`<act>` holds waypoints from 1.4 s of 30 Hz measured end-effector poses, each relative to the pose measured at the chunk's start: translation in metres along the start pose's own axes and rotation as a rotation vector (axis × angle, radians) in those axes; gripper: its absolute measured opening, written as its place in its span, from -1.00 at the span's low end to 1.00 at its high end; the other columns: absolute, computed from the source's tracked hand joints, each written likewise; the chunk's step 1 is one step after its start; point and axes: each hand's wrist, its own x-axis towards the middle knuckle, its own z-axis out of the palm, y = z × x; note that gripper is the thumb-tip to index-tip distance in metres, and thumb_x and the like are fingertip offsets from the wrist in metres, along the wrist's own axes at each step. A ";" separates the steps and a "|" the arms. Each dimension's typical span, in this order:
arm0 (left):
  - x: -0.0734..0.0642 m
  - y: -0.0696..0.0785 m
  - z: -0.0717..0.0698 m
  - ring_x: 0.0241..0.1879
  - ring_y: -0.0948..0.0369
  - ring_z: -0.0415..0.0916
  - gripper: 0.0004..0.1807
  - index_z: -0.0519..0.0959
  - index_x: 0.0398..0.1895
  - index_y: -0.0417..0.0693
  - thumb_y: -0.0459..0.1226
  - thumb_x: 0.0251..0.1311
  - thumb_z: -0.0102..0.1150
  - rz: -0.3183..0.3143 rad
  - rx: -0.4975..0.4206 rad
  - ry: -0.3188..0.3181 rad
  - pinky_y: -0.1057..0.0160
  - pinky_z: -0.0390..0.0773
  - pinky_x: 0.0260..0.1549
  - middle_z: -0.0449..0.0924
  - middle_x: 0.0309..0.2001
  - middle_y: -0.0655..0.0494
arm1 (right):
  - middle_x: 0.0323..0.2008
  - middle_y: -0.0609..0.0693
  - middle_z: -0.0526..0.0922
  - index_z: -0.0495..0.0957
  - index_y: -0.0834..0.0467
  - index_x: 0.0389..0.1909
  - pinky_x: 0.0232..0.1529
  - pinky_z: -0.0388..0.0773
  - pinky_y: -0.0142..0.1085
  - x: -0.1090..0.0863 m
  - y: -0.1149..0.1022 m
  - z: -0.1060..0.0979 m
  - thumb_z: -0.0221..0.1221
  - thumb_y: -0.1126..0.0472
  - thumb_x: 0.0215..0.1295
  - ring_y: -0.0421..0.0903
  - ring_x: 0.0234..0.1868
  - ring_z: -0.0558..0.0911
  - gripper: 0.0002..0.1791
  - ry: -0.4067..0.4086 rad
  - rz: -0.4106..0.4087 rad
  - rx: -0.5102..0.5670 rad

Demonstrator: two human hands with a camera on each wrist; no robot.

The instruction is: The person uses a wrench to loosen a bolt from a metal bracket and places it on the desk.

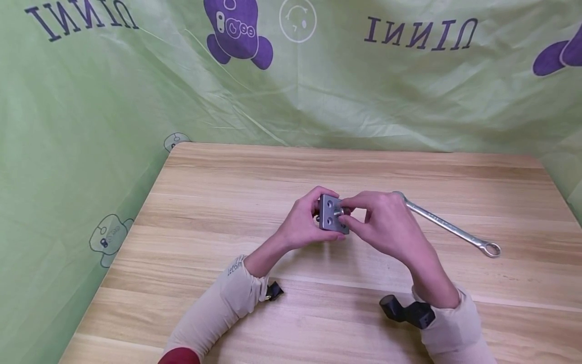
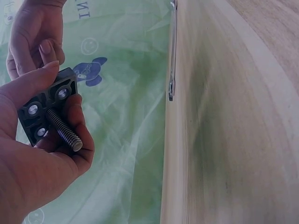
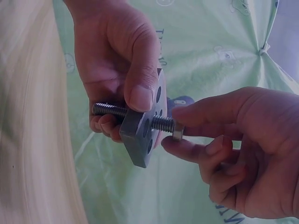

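My left hand (image 1: 300, 225) grips a small square grey plate (image 3: 135, 142) by its edges, above the table. Round holes show near the plate's corners. A threaded bolt (image 3: 162, 123) runs through the plate's middle, its tip coming out on the far side, as the left wrist view shows. Thumb and fingertips of my right hand (image 1: 388, 220) pinch the bolt's hex head, which stands off the plate's face with bare thread between. In the left wrist view the plate's ribbed back carries several shiny round metal spots around the bolt's shank (image 2: 65, 130).
On the wooden table (image 1: 218, 192), a long combination wrench (image 1: 447, 225) lies to the right, one end behind my right hand. A green printed curtain (image 1: 318, 101) hangs along the back and left sides. Black devices (image 1: 406, 311) are strapped at both sleeves.
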 end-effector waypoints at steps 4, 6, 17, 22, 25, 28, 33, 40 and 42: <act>0.000 0.000 0.000 -0.25 0.32 0.60 -0.22 0.38 0.14 -0.16 -0.42 -0.26 0.54 0.007 -0.004 -0.004 0.23 0.61 -0.19 0.67 -0.08 -0.17 | -0.33 -0.03 0.78 0.75 0.09 -0.28 -0.58 0.39 -0.47 0.000 0.001 0.001 0.33 0.37 -0.01 -0.31 -0.64 0.46 -0.77 0.037 -0.074 0.014; 0.000 0.000 0.000 -0.25 0.32 0.61 -0.23 0.38 0.13 -0.14 -0.41 -0.25 0.54 0.005 0.002 -0.003 0.26 0.60 -0.19 0.67 -0.07 -0.15 | -0.32 -0.02 0.78 0.75 0.11 -0.31 -0.58 0.40 -0.47 0.000 0.001 0.002 0.30 0.43 -0.04 -0.29 -0.62 0.49 -0.75 0.050 -0.101 0.023; 0.000 0.001 0.001 -0.24 0.31 0.61 -0.25 0.39 0.11 -0.08 -0.41 -0.25 0.54 -0.009 -0.001 -0.003 0.29 0.60 -0.20 0.67 -0.07 -0.14 | -0.26 -0.04 0.74 0.71 0.10 -0.32 -0.62 0.33 -0.51 0.000 0.004 0.003 0.27 0.49 -0.08 -0.36 -0.64 0.43 -0.69 0.060 -0.158 0.041; 0.001 0.001 0.001 -0.26 0.30 0.60 -0.24 0.39 0.11 -0.07 -0.42 -0.26 0.54 -0.011 -0.007 0.000 0.14 0.61 -0.17 0.67 -0.09 -0.15 | -0.19 -0.01 0.72 0.67 0.09 -0.14 -0.60 0.36 -0.46 0.000 0.003 -0.002 0.35 0.25 0.08 -0.34 -0.66 0.39 -0.73 0.039 -0.040 0.072; 0.001 0.002 0.001 -0.26 0.30 0.60 -0.23 0.39 0.12 -0.07 -0.42 -0.27 0.54 -0.017 -0.001 0.000 0.15 0.61 -0.17 0.66 -0.09 -0.15 | -0.28 -0.03 0.74 0.68 0.09 -0.14 -0.59 0.34 -0.42 0.002 0.001 -0.004 0.33 0.07 0.17 -0.27 -0.64 0.42 -0.73 0.010 0.095 0.049; 0.001 0.002 0.001 -0.26 0.30 0.60 -0.21 0.38 0.13 -0.10 -0.42 -0.27 0.54 -0.016 0.002 0.000 0.16 0.61 -0.17 0.65 -0.08 -0.16 | -0.42 -0.06 0.73 0.72 0.06 -0.23 -0.56 0.30 -0.38 0.004 0.000 -0.005 0.30 -0.03 0.19 -0.21 -0.62 0.41 -0.73 -0.041 0.192 0.009; 0.001 0.001 0.001 -0.26 0.32 0.60 -0.19 0.36 0.16 -0.16 -0.41 -0.27 0.55 -0.009 0.003 -0.002 0.16 0.60 -0.16 0.66 -0.05 -0.17 | -0.55 -0.10 0.71 0.76 0.03 -0.34 -0.52 0.28 -0.36 0.005 0.001 -0.003 0.28 -0.09 0.19 -0.19 -0.60 0.42 -0.72 -0.077 0.230 -0.029; 0.002 0.001 0.001 -0.24 0.30 0.61 -0.21 0.37 0.13 -0.12 -0.42 -0.27 0.54 -0.007 0.014 0.001 0.21 0.61 -0.18 0.66 -0.05 -0.14 | -0.54 -0.18 0.70 0.74 -0.01 -0.35 -0.66 0.22 -0.40 0.004 0.001 -0.002 0.31 0.02 0.17 -0.28 -0.75 0.32 -0.85 -0.077 0.144 -0.009; 0.002 0.000 0.001 -0.25 0.30 0.61 -0.21 0.37 0.13 -0.13 -0.42 -0.27 0.54 -0.001 0.011 0.004 0.18 0.62 -0.18 0.66 -0.06 -0.16 | -0.50 -0.18 0.71 0.73 -0.01 -0.32 -0.68 0.21 -0.41 0.003 0.001 -0.002 0.33 0.07 0.15 -0.30 -0.78 0.29 -0.88 -0.073 0.108 -0.005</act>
